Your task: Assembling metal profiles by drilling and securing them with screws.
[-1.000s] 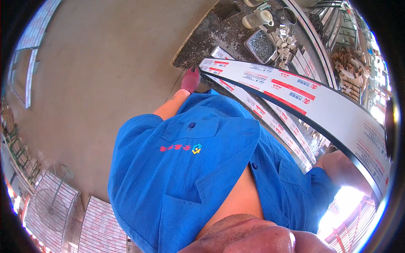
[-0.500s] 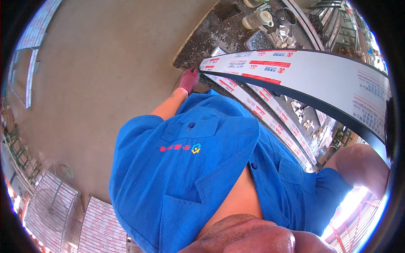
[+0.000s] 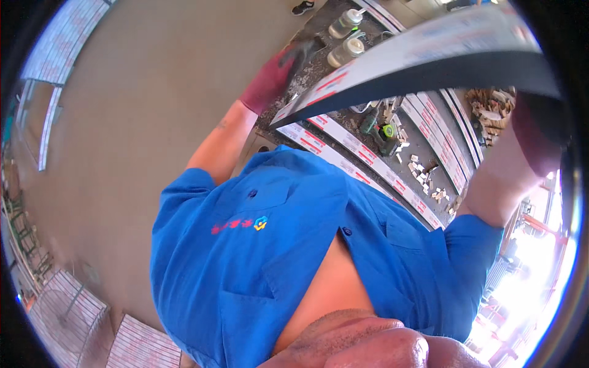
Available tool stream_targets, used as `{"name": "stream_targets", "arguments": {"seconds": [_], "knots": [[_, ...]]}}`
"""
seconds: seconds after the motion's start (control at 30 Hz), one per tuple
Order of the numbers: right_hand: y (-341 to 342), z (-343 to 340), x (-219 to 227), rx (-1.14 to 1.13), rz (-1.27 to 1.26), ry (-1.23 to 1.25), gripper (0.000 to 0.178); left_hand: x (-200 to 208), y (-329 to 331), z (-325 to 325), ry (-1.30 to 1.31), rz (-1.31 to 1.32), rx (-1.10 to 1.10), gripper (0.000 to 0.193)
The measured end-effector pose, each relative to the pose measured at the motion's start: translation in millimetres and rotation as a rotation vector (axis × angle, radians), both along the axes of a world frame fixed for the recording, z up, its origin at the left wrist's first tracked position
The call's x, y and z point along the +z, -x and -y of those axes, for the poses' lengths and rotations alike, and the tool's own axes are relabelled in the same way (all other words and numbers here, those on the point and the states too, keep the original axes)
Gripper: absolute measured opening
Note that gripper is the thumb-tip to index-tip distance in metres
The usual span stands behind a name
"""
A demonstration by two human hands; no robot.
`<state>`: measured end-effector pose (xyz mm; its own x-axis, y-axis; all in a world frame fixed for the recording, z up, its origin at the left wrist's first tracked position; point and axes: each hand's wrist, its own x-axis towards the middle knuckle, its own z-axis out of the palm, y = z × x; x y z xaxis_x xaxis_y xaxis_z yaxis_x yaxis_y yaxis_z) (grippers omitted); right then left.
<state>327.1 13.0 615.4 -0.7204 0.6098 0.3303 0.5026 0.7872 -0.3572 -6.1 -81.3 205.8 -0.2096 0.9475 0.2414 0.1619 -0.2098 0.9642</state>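
A long bar profile, dark along its side and covered in white film with red print, rises from the near-left corner of the workbench toward the right rim. My right hand, in a maroon and dark glove, is closed around its raised right end; some fingers are hidden at the dark rim. My left hand, gloved alike, reaches over the bench's left edge beside a dark flat object. Its fingers are smeared, so whether they grip that object is unclear. Two handled clear jars stand just right of it.
Film-covered profiles lie along the bench. Between them are a green tool, a yellow-green round thing and several small pale pieces. Another person's shoe shows beyond. Stacked profiles and a fan stand left.
My left hand has left the profile's near end and moved forward over the bench. The profile has swung and tilted up at its right end, where my right hand now shows.
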Motion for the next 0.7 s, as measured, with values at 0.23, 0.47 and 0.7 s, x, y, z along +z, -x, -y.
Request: {"name": "stream_targets", "arguments": {"seconds": [0.23,0.47,0.7], "knots": [[15,14,-15,0.190,0.007,0.084,0.054,234,-14,48,-0.308,0.184,-0.443,0.063],[-26,-18,-41,0.209,-0.046,0.167,0.053,253,-75,30,-0.534,0.307,-0.089,0.072],[-177,-122,-357,-0.260,0.277,0.359,0.071,252,-55,12,-0.505,0.106,-0.038,0.097]]}}
